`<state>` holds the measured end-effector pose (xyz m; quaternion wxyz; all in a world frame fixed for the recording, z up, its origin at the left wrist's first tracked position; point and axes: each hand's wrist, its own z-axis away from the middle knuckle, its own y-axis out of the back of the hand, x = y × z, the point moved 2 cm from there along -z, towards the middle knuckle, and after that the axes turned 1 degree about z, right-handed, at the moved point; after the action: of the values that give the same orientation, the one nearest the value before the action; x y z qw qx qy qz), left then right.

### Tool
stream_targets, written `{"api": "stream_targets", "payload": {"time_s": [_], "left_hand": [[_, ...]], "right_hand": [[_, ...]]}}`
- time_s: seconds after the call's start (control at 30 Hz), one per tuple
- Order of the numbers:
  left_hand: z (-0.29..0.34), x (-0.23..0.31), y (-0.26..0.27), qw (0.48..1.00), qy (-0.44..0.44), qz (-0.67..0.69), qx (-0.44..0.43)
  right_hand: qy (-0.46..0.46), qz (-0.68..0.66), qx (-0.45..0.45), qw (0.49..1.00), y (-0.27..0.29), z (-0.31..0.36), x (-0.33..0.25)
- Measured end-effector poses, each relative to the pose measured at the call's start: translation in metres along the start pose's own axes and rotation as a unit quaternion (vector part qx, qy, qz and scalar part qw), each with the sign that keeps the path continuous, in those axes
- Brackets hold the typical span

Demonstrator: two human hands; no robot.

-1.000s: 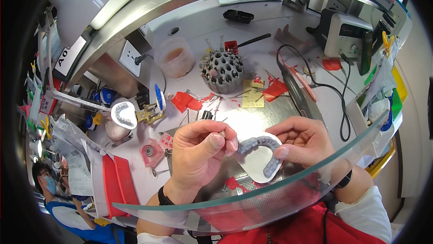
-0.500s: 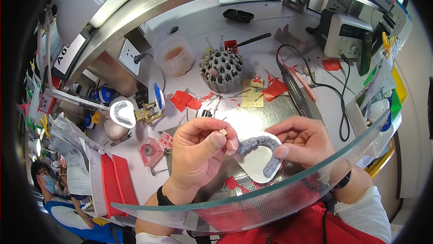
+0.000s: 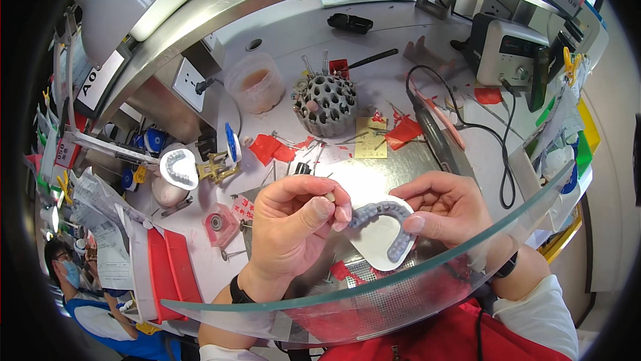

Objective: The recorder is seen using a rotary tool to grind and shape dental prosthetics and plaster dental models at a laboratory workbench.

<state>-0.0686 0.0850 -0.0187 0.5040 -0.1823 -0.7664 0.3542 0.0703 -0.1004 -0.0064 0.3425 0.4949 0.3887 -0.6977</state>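
Grey model teeth (image 3: pixel 402 244) on a white base (image 3: pixel 375 239) are held over the desk (image 3: pixel 287 44) by the right hand (image 3: pixel 442 211), with its grip closed around the edge. Just beside them, a small cream piece (image 3: pixel 330 196) is pinched by the left hand (image 3: pixel 294 221), with finger and thumb nearly together. Farther back, a grey pot with holes (image 3: pixel 325 106) is seen.

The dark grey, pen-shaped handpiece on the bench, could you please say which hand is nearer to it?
Right. The right hand is just below the handpiece in the picture; the left hand is farther away, to its lower left.
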Motion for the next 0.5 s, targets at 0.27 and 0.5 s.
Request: {"api": "stream_targets", "payload": {"time_s": [0.27, 0.5], "left_hand": [[-0.0002, -0.0011, 0.0005, 1.000, -0.003, 0.009, -0.001], [-0.0001, 0.0003, -0.0021, 0.999, 0.003, -0.039, 0.034]], "right_hand": [[0.004, -0.007, -0.001, 1.000, 0.0001, -0.0009, 0.0005], [-0.013, -0.032, -0.010, 0.999, -0.0009, -0.0013, -0.0004]]}}
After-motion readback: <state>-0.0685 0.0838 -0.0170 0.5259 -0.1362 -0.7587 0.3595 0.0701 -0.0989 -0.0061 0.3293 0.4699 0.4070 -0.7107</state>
